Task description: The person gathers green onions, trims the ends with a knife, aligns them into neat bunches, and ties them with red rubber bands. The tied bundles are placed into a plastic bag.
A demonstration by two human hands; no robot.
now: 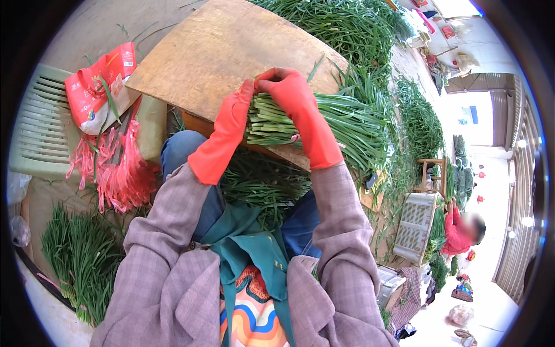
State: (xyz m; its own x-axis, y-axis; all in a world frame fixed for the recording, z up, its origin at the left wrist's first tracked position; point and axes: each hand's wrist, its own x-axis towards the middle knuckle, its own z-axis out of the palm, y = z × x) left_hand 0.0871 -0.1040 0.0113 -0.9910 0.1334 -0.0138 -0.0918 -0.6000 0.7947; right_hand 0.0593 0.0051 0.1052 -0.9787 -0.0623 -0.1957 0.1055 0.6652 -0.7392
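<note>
A bunch of garlic chives (pixel 273 123) lies on a worn wooden board (pixel 208 52), its pale stem ends to the left and its green leaves spread to the right. A pink tie (pixel 295 138) goes around the stems. Both my hands wear red rubber gloves. My left hand (pixel 241 99) is at the stem ends, its fingertips meeting those of my right hand (pixel 284 84). A speck of green shows between the fingertips, too small to make out. My right hand arches over the bunch, and its wrist hides part of the stems.
On the left, a red bag (pixel 102 86) and pink plastic strips (pixel 125 169) rest on a pale green plastic chair (pixel 43 121). Tied chive bunches (pixel 82 256) lie lower left. Loose chives (pixel 338 30) heap beyond the board. A person (pixel 459 232) sits near a crate (pixel 415 227) at right.
</note>
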